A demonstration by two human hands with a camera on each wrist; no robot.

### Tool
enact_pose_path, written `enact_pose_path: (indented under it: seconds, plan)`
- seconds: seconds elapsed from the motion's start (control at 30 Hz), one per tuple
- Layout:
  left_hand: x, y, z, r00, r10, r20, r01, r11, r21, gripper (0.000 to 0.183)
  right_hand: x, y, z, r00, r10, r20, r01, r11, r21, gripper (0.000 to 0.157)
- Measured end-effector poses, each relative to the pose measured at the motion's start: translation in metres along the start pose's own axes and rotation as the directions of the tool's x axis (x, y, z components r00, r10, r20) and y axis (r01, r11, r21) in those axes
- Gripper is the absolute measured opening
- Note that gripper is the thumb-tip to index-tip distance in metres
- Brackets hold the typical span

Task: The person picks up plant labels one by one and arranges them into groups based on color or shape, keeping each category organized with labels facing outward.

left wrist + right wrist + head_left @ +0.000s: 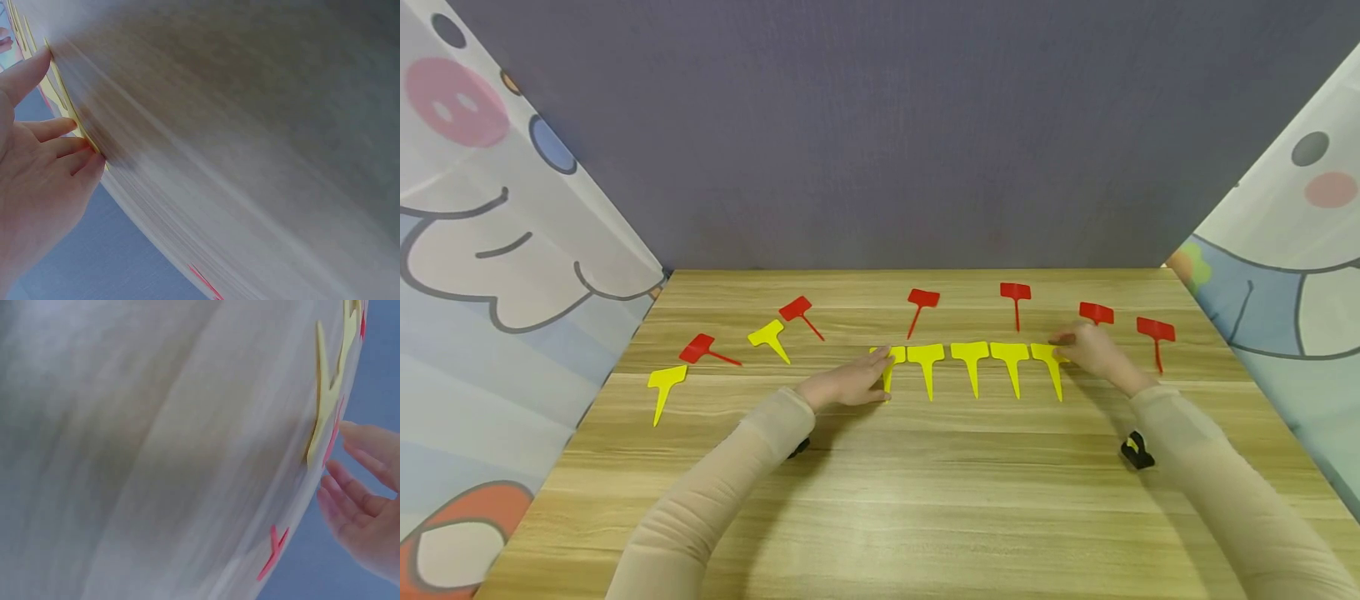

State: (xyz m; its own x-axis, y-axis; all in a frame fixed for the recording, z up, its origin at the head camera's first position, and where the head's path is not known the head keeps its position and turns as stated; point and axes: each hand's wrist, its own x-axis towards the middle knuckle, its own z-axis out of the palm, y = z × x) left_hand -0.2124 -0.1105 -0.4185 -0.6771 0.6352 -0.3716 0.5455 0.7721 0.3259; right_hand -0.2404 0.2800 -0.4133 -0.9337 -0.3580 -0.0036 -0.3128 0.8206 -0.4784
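Observation:
Several yellow T-shaped plant labels lie in a row on the table. My left hand (852,382) rests on the leftmost yellow label (898,355) of this row and partly covers it. The left wrist view shows that hand (47,169) with its thumb and fingers spread along the label's edge. At the row's other end, my right hand (1095,350) is at the upper right corner of the rightmost yellow label (1051,367). In the right wrist view, the right hand's fingers (353,494) are apart and relaxed, with nothing visibly gripped. A red label (1097,313) lies just behind it, partly hidden.
Two more yellow labels (666,383) (769,336) lie at the left. Several red labels (1015,293) are scattered towards the back. A grey panel (910,142) stands behind the wooden table (955,517). Dark devices (1137,450) show by both wrists.

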Motion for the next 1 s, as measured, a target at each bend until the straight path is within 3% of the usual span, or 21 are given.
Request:
enact_pose_path:
  seconds: [0.37, 0.7, 1.0]
  plan:
    - [0.001, 0.0, 0.0, 1.0, -0.005, 0.005, 0.005, 1.0, -0.003, 0.069, -0.013, -0.011, -0.007, 0.998, -0.042, 0.041, 0.042, 0.999, -0.011, 0.03]
    - [0.001, 0.001, -0.002, 1.0, 0.005, 0.001, -0.005, 1.0, -0.007, 0.068, -0.029, -0.008, -0.002, 0.984, -0.175, 0.044, 0.177, 0.983, -0.047, 0.032]
    - [0.0, 0.001, -0.002, 1.0, 0.003, 0.002, -0.003, 1.0, -0.004, 0.068, -0.036, -0.003, 0.003, 0.971, -0.219, 0.099, 0.222, 0.975, -0.018, 0.048]
